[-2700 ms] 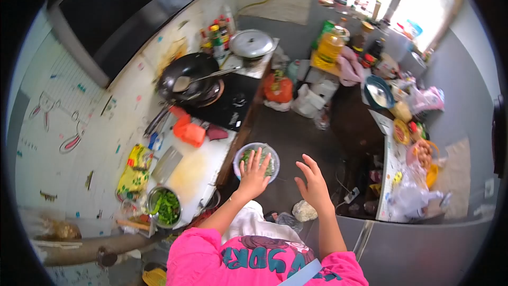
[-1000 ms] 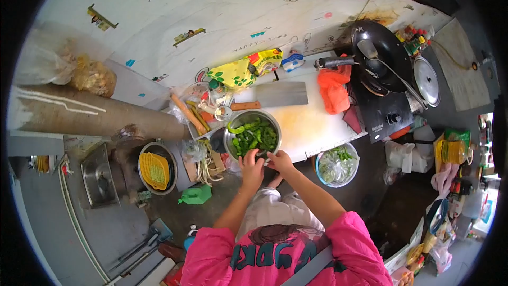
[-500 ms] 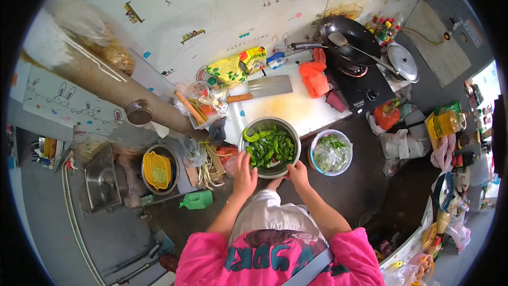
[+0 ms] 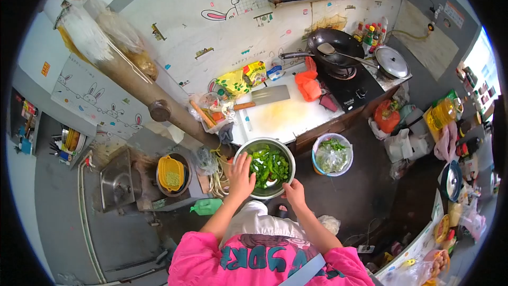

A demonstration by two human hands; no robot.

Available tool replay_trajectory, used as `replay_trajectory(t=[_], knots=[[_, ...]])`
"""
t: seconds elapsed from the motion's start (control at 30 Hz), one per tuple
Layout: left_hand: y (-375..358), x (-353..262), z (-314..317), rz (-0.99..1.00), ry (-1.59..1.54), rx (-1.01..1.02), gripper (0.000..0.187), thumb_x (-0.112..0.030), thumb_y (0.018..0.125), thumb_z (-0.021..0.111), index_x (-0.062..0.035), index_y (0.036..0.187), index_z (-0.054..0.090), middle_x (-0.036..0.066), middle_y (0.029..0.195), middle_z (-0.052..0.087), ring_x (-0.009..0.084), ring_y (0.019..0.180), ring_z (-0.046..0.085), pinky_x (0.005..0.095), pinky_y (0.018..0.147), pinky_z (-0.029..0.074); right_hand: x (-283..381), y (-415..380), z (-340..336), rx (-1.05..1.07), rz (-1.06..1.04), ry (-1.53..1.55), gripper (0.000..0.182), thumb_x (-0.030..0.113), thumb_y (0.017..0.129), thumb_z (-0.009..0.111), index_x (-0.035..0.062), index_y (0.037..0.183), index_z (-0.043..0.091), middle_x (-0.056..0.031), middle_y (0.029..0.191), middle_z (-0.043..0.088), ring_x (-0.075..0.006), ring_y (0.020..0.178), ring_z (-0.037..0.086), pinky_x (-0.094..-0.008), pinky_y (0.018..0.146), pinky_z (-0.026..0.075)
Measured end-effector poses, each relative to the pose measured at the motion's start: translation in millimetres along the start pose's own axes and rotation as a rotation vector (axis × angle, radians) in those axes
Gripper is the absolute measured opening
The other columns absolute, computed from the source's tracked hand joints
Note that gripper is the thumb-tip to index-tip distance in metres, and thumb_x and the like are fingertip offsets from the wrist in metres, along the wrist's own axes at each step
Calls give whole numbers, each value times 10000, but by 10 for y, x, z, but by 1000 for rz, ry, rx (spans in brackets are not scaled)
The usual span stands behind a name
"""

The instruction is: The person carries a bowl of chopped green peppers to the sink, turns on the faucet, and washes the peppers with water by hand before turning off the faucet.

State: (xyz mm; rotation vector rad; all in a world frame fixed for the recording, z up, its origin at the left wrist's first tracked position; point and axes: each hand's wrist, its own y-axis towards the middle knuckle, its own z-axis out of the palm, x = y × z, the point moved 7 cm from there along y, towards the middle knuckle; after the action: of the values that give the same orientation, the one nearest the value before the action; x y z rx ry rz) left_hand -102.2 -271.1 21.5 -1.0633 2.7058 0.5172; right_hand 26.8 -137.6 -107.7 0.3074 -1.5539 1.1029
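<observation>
A steel bowl (image 4: pixel 290 154) of cut green peppers (image 4: pixel 271 165) is in front of my body, just off the counter's front edge. My right hand (image 4: pixel 294 194) grips its lower right rim, with the fingers closed and partly hidden. On the opposite side, my left hand (image 4: pixel 241 178) lies over the rim. Its fingers are stretched out, with the tips at the edge of the peppers. A cleaver (image 4: pixel 271 94) and a white cutting board (image 4: pixel 264 127) are on the counter beyond the bowl.
A wok (image 4: pixel 334 47) with a spatula sits on the stove (image 4: pixel 353 91) at the back right. On the floor stands a lined bucket (image 4: pixel 348 165) of green scraps. A yellow basket (image 4: pixel 170 173) rests by the sink (image 4: pixel 117 180) at the left, near a thick pipe (image 4: pixel 182 122).
The view has shifted, and the bowl now sits lower in it, farther from the counter's edge. My left hand has slid farther over the rim. My right hand keeps its grip.
</observation>
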Motion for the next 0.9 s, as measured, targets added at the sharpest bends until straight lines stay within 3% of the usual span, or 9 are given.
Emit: replay_trajectory(t=[0.13, 0.23, 0.37, 0.57, 0.7, 0.8, 0.9], knots=[[-95, -158, 14, 94, -203, 132, 509, -118, 787, 551, -57, 1272, 411, 111, 1363, 369, 263, 1246, 366, 483, 1007, 272, 48, -58, 44, 2, -12, 25, 149, 81, 825, 536, -13, 938, 564, -51, 704, 597, -105, 526, 558, -231, 459, 501], [-195, -95, -118, 90, -212, 55, 506, -109, 785, 548, -63, 1271, 413, 113, 1350, 380, 272, 1244, 366, 491, 1007, 265, 66, -10, 191, 34, -22, 52, 102, 71, 820, 542, -6, 886, 554, -48, 686, 587, -98, 506, 540, -233, 443, 491], [-438, 296, -563, -95, -139, -136, 526, -95, 770, 560, -70, 1274, 412, 117, 1347, 376, 295, 1258, 342, 502, 1015, 236, 114, -11, 547, 128, -2, 52, 125, 85, 833, 541, -20, 899, 558, -53, 714, 590, -108, 530, 549, -243, 464, 494], [-1288, 1299, -810, -431, -264, -443, 653, -64, 753, 604, 11, 1323, 296, 235, 1364, 304, 406, 1258, 296, 454, 1032, 248, 100, -100, 1335, 264, 27, 20, 87, 78, 824, 530, 2, 857, 556, -36, 686, 572, -98, 514, 521, -236, 455, 479], [-1860, 1762, -927, -530, -399, -488, 627, -98, 841, 568, 27, 1357, 235, 229, 1401, 247, 370, 1311, 230, 414, 1061, 214, 17, -317, 2012, 366, 43, -63, 87, 85, 828, 525, 7, 858, 548, -38, 679, 577, -101, 512, 523, -231, 457, 471], [-2293, 2125, -1080, -598, -414, -523, 612, -118, 843, 567, 46, 1340, 250, 247, 1368, 286, 396, 1273, 280, 413, 1047, 246, -119, -565, 2546, 437, 37, -95, 86, 93, 833, 525, 11, 854, 539, -42, 673, 578, -101, 514, 526, -228, 454, 463], [-2755, 2531, -1214, -706, -670, -531, 570, -153, 901, 506, 18, 1367, 226, 202, 1343, 349, 295, 1240, 356, 381, 1008, 301, -341, -843, 3109, 490, 35, -201, 94, 104, 838, 540, 12, 848, 528, -42, 672, 567, -100, 520, 523, -233, 448, 453]])
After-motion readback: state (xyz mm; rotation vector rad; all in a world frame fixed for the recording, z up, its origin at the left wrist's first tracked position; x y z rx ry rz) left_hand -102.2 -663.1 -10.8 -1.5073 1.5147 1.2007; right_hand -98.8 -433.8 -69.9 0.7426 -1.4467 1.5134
